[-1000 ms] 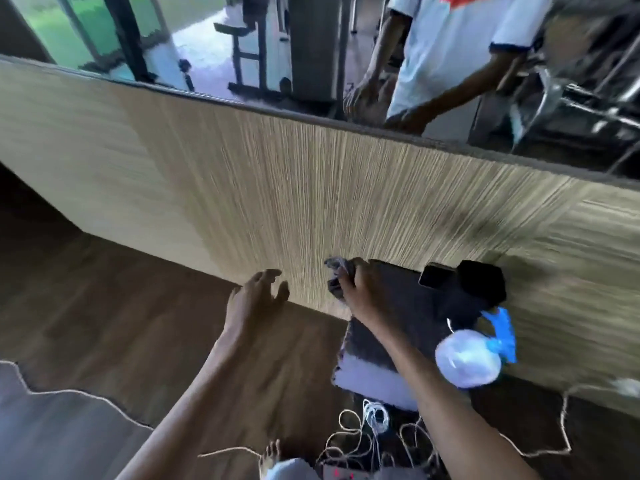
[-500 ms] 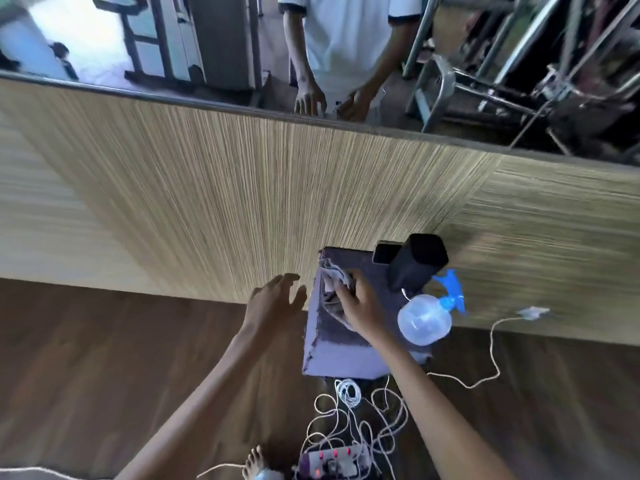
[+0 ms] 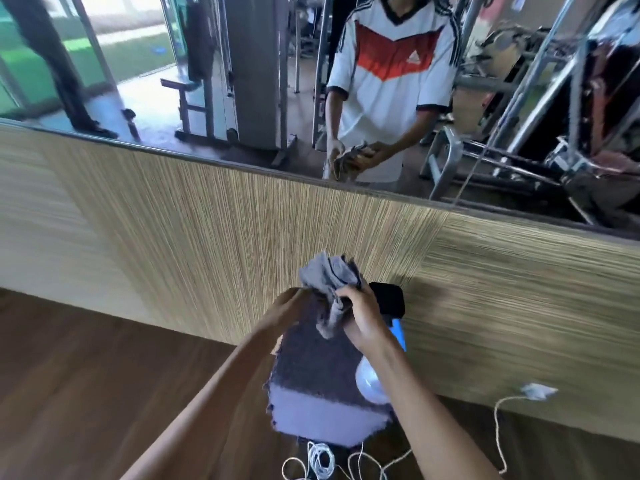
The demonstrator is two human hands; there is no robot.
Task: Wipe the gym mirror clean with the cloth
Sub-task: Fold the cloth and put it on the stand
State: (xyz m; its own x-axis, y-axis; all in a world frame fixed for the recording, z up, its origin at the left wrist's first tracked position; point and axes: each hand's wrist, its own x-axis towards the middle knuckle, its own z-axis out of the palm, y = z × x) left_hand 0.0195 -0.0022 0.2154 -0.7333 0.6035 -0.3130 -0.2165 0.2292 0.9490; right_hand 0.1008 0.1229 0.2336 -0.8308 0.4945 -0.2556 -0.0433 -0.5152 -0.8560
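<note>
As the grey cloth (image 3: 328, 284) is held bunched in the air below the mirror (image 3: 242, 81), gripped in curled fingers of the right hand (image 3: 363, 318) and pinched at its edge by the left hand (image 3: 284, 306), it is judged light, soft and limp (best gathered into a flat pad).

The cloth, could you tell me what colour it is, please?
The cloth is grey, clearest in the head view.

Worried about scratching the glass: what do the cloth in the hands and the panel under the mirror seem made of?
The cloth: soft grey fabric, matte, perhaps cotton; it crumples, droops and shows frayed edges. The panel: likely wood-look laminate, tan with fine straight streaks, smooth low-sheen face; veneer cannot be ruled out.
</note>
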